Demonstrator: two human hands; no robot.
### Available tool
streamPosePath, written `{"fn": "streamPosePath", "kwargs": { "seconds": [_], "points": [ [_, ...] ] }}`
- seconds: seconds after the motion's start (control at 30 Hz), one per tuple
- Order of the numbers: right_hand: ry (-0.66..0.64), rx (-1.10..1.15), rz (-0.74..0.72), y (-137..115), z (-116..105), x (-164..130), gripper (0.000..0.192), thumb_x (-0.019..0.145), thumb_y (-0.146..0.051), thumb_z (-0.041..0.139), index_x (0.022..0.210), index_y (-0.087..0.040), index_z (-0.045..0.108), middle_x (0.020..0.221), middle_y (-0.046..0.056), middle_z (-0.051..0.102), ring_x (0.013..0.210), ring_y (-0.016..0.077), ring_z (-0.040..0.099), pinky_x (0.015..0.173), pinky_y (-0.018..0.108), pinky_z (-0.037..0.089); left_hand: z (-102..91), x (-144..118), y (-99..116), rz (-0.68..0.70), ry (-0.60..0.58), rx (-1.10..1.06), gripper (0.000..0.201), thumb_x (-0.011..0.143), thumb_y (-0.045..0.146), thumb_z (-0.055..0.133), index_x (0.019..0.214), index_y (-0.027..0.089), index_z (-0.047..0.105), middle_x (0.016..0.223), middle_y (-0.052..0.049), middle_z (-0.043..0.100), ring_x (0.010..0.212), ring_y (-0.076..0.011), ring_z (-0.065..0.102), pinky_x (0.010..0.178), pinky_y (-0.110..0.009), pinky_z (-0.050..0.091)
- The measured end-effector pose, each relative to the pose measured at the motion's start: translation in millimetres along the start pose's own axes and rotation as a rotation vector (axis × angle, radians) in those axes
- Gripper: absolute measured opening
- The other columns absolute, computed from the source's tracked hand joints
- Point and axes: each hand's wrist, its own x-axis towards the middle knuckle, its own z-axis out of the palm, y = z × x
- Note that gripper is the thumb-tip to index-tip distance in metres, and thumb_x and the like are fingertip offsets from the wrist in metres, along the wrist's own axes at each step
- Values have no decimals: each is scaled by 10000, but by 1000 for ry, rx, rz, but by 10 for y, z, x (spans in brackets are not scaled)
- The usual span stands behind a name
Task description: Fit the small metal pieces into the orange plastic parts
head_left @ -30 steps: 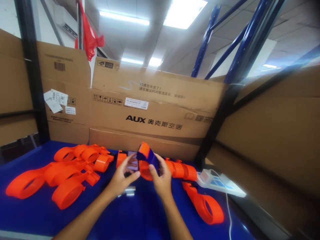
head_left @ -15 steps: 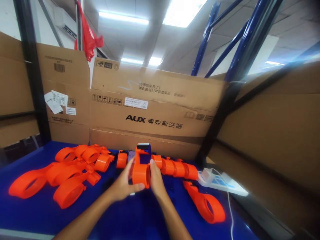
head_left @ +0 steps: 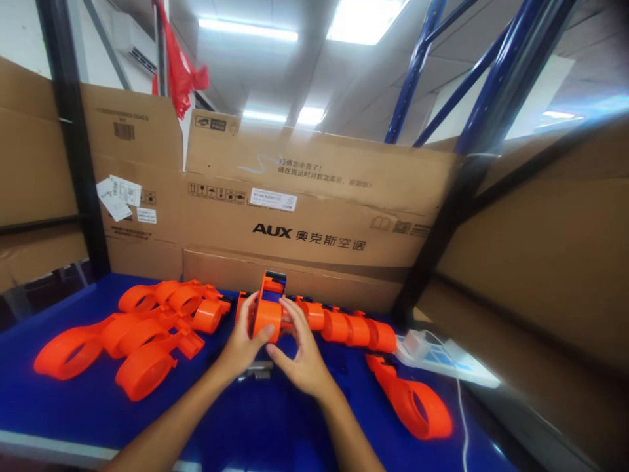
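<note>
The orange tape dispenser (head_left: 268,308) stands upright between both hands, raised just above the blue table (head_left: 275,426). The left hand (head_left: 240,344) wraps its fingers round the dispenser's left side, thumb pressed on the round drum at the front. The right hand (head_left: 299,354) has its fingertips on the drum's right side, the palm spread beneath; both hands are closed on the dispenser.

Just behind it, a row of orange rollers (head_left: 348,328) lies along the table's back edge. To the left sits a heap of orange dispenser frames (head_left: 132,334), and to the right a single orange frame (head_left: 413,403) lies flat, well apart from the hands. A small grey metal piece (head_left: 258,372) lies on the table just under the hands. A white power strip (head_left: 442,357) with its cable rests at the right edge.

A cardboard wall (head_left: 314,223) closes the back, printed "AUX" with Chinese characters beside it, and carrying a white barcode label (head_left: 273,198) whose print is too small to read. More paper labels (head_left: 120,196) cling to the carton at left.
</note>
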Motion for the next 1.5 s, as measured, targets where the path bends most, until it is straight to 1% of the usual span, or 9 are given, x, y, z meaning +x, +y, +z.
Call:
{"fn": "streamPosePath", "kwargs": {
  "seconds": [0.13, 0.27, 0.47, 0.57, 0.73, 0.9, 1.07, 1.2, 1.5],
  "points": [
    [18, -128, -42, -25, 23, 7, 772, 836, -259, 713, 1518, -283, 352, 1543, 131, 378, 1431, 313, 373, 1168, 527, 336, -41, -37, 14, -10, -83, 79, 829, 795, 415, 758, 1503, 278, 348, 1528, -125, 426, 1391, -352, 419, 1141, -506, 338],
    [63, -156, -51, -29, 11, 20, 726, 849, -295, 713, 1498, -282, 387, 1515, 132, 420, 1409, 318, 408, 1160, 530, 350, -60, -59, 79, 76, -118, 188, 783, 830, 416, 719, 1514, 252, 373, 1574, -112, 375, 1469, -346, 284, 1205, -512, 196],
    [179, -113, -19, 48, -34, 34, 732, 831, -363, 743, 1476, -286, 406, 1483, 128, 457, 1384, 321, 435, 1146, 537, 371, -233, -135, 408, 239, -81, 601, 562, 893, 392, 637, 1435, 301, 519, 1426, -97, 539, 1336, -336, 457, 1161, -485, 280],
    [155, 15, 23, 43, -32, 47, 753, 833, -396, 743, 1483, -278, 383, 1494, 136, 458, 1351, 312, 487, 1110, 507, 426, -643, -239, 678, 283, -190, 914, 529, 818, 377, 726, 1335, 334, 623, 1295, -79, 642, 1225, -360, 538, 1113, -509, 322],
    [74, 307, 79, -103, 15, 99, 768, 846, -548, 684, 1480, -253, 364, 1453, 140, 532, 1298, 313, 557, 1057, 498, 478, -1641, -415, 1074, 288, -424, 1313, 342, 858, 352, 662, 1198, 368, 699, 1122, -24, 737, 1042, -306, 654, 998, -465, 450],
    [19, 440, 142, -293, 5, 175, 804, 808, -672, 652, 1450, -257, 406, 1455, 139, 528, 1292, 324, 557, 1014, 493, 507, -2222, -601, 1155, 276, -494, 1353, 415, 801, 343, 700, 1212, 402, 694, 1190, -17, 737, 1068, -306, 668, 985, -440, 465],
    [-239, 642, 250, -579, 102, 241, 773, 786, -557, 742, 1434, -276, 427, 1384, 110, 574, 1171, 292, 629, 965, 469, 531, -2216, -738, 935, 380, -471, 1345, 416, 796, 327, 697, 1207, 390, 697, 1165, -16, 750, 1054, -305, 688, 974, -440, 494],
    [-416, 585, 363, -837, 225, 205, 764, 761, -434, 809, 1420, -275, 459, 1157, 80, 672, 953, 234, 686, 829, 395, 565, -2138, -709, 868, 492, -437, 1429, 321, 858, 265, 613, 1162, 291, 712, 1109, -62, 759, 981, -284, 710, 917, -429, 530],
    [-668, 315, 372, -1195, 385, 113, 732, 725, -428, 823, 1379, -306, 518, 1062, 27, 692, 830, 181, 660, 707, 290, 529, -1896, -291, 1536, 715, -244, 1516, 301, 860, 238, 600, 1152, 225, 672, 1132, -60, 748, 985, -272, 702, 878, -413, 551]
  ]
}}
